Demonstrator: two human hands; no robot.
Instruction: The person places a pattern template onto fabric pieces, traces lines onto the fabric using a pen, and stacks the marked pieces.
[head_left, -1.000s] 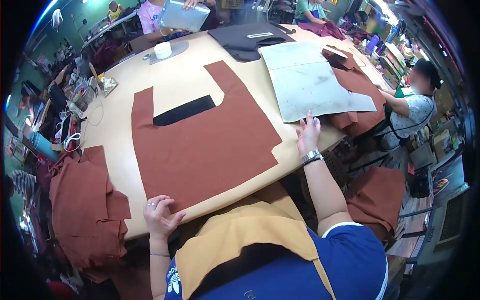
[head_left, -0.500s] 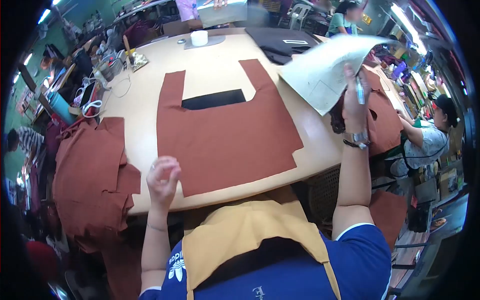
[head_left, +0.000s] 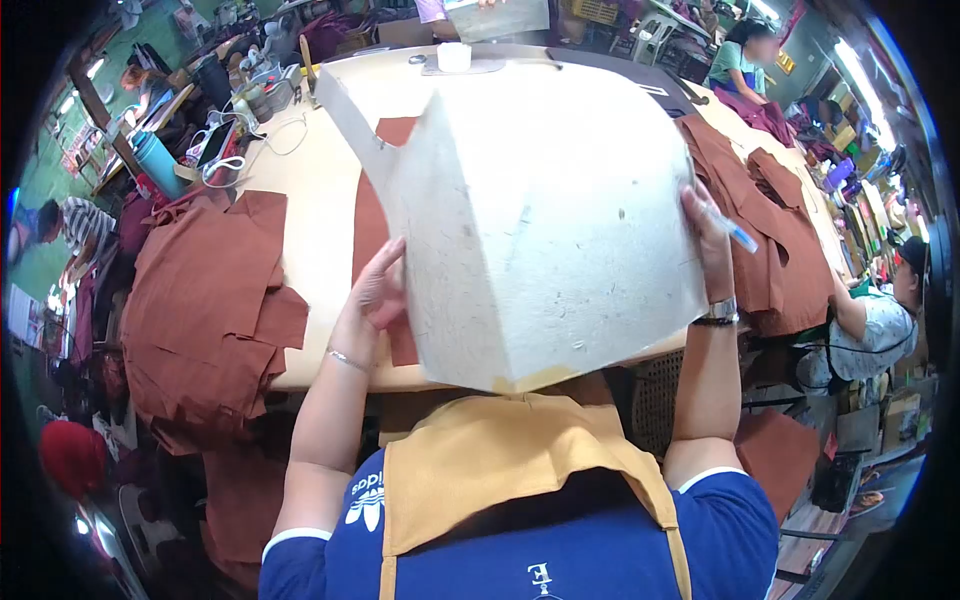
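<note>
A large whitish pattern board (head_left: 590, 220), creased along a line and scuffed, is held up above the table in front of me. My right hand (head_left: 712, 235) grips its right edge, with a blue-and-clear pen (head_left: 735, 230) sticking out between the fingers. At the board's left edge is my left hand (head_left: 382, 285), its thumb and fingers against the board. Behind the board, the rust-brown cut fabric (head_left: 368, 230) lies on the table, mostly hidden.
Stacked rust-brown fabric hangs over the table's (head_left: 315, 330) left edge (head_left: 200, 310); more lies at the right (head_left: 790, 250). A white container (head_left: 454, 58) stands at the far edge. A turquoise bottle (head_left: 158, 163) is at the left. A co-worker (head_left: 868, 318) is at the right.
The pattern board has come off the table at the right and moved left over the brown fabric, lifted by my right hand. My left hand has risen from the table edge to the board.
</note>
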